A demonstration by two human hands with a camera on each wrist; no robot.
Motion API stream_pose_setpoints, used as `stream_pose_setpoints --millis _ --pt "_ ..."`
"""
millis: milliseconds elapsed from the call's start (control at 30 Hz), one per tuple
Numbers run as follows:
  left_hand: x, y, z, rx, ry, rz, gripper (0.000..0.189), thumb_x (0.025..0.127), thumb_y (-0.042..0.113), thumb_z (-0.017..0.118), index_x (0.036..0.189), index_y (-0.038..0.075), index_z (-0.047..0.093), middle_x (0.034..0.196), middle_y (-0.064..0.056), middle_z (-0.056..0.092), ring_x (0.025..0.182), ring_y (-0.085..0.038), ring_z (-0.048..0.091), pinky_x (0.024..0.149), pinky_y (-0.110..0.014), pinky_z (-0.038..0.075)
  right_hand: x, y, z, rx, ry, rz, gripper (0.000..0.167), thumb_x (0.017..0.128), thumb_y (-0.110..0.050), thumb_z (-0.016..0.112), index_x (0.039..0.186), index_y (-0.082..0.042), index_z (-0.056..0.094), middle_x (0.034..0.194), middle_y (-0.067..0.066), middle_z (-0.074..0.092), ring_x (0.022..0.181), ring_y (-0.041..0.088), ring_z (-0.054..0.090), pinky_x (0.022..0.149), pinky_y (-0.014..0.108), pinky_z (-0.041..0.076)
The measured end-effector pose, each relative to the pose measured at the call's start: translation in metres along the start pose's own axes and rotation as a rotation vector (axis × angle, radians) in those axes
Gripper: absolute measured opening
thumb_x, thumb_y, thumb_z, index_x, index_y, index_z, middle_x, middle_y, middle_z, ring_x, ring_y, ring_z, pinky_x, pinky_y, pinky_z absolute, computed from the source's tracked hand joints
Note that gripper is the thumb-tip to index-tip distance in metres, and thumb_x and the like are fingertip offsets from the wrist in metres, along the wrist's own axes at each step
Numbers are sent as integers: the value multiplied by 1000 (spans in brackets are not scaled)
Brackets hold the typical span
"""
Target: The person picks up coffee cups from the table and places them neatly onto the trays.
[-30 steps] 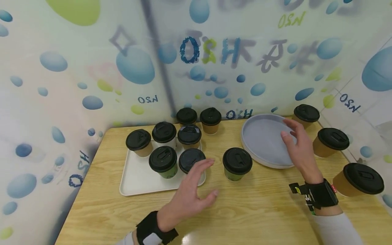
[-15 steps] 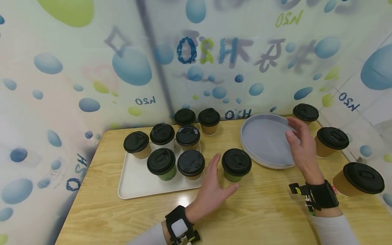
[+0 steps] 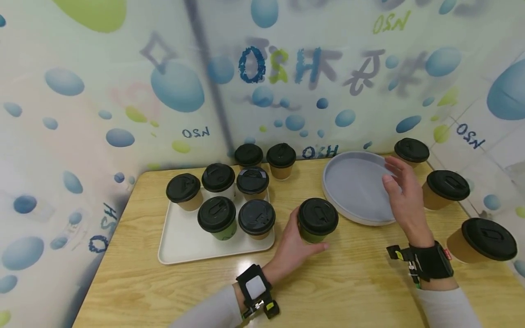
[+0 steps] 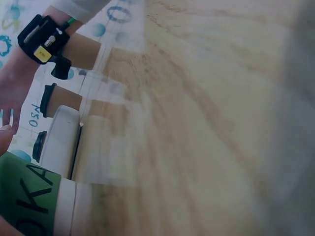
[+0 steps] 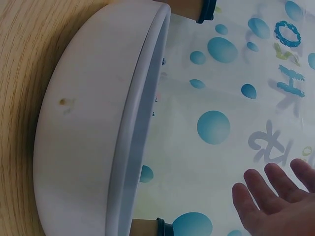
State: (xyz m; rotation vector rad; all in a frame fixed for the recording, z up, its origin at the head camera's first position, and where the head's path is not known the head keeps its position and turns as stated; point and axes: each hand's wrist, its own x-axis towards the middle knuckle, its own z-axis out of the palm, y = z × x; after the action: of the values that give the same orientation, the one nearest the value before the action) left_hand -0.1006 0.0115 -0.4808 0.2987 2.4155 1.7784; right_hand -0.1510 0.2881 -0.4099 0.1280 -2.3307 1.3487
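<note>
My left hand (image 3: 293, 248) curves round a green paper cup (image 3: 316, 234) with a black lid, fingers on its left side and thumb across its near side. In the left wrist view, dark letters show on the green cup (image 4: 29, 196), which stands upright at table level. My right hand (image 3: 406, 200) hovers over the right rim of a round grey tray (image 3: 357, 182), fingers spread and loosely bent, holding nothing. The right wrist view shows the tray's pale side wall (image 5: 93, 123), with the right hand (image 5: 275, 204) apart from it.
A white rectangular tray (image 3: 180, 248) at left carries several lidded cups, among them a green cup (image 3: 223, 232). Two brown cups (image 3: 281, 172) stand behind it by the printed backdrop (image 3: 164, 127). Three brown cups line the right edge, the nearest cup (image 3: 463, 246) beside my right wrist.
My left hand has moved right from over the white tray's corner to the lone green cup, and its fingers have closed round it. The right hand has shifted slightly right.
</note>
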Motion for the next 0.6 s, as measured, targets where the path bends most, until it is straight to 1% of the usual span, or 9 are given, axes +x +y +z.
stream_pose_setpoints --millis 67,200,333,467,600 --pt "2 -3 2 4 6 14 108 75 27 95 160 14 30 157 -5 44 145 -22 40 119 -48 32 0 0 0 -3 3 1 51 107 -27 51 155 -12 44 156 10 46 142 30 44 113 21 33" --pt "5 -5 5 24 9 41 100 75 27 95 156 15 38 150 -3 52 140 -21 47 117 -47 35 -1 3 0 -1 10 14 50 107 -26 51 155 -13 44 155 10 46 142 24 45 114 21 34" --pt "5 -4 5 49 2 67 95 77 30 94 153 14 41 148 -3 54 137 -21 49 115 -47 37 -2 5 -1 -7 1 47 50 108 -26 50 156 -14 43 157 10 44 143 24 44 112 21 36" --pt "-3 2 1 46 -12 87 94 77 31 94 153 16 41 147 -1 54 137 -19 49 114 -47 38 -1 4 -1 -8 -15 73 51 109 -27 48 158 -15 40 158 9 43 145 27 43 111 20 38" --pt "-15 16 -10 27 -44 101 94 79 35 92 155 20 40 149 2 52 139 -17 48 114 -47 39 -1 2 0 1 -21 72 50 109 -27 47 157 -14 41 157 10 43 144 24 44 110 19 38"
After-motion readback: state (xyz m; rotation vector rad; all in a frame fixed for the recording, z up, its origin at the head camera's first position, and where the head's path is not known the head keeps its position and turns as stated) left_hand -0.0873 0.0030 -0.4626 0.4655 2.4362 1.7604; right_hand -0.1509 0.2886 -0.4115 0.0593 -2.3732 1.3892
